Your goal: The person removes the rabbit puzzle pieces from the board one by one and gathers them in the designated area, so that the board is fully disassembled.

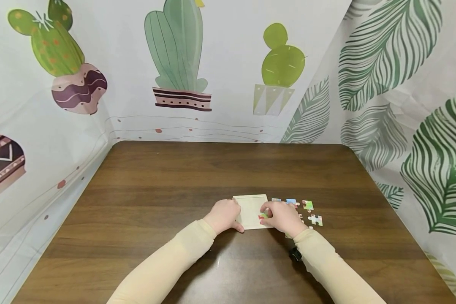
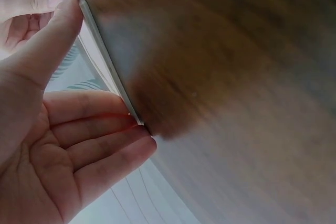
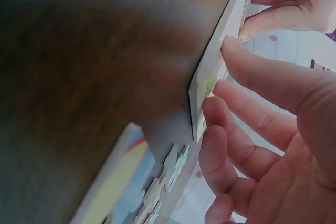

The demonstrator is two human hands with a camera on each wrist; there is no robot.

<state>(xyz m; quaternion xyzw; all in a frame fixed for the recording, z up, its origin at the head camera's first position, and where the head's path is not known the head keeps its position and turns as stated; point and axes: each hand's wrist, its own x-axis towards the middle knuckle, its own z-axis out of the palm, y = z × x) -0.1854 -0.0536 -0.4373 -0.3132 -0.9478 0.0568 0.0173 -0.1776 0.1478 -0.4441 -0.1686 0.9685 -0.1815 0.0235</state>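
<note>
A shallow, pale square puzzle tray (image 1: 248, 213) lies flat on the table, its inside mostly bare. My left hand (image 1: 223, 215) holds the tray by its left side; in the left wrist view the thumb and fingers span the tray's edge (image 2: 102, 51). At the tray's right side, my right hand (image 1: 285, 216) pinches a red and green jigsaw piece (image 1: 263, 216) inside the rim. From the right wrist, only a green bit of that piece (image 3: 211, 84) shows by the fingertips. Whether it lies fully flat cannot be seen.
Several loose jigsaw pieces lie right of the tray, among them a green one (image 1: 308, 205) and a whitish one (image 1: 316, 220); the right hand partly covers others. The brown wooden table (image 1: 156, 181) meets a patterned cloth (image 1: 228, 122) at the back.
</note>
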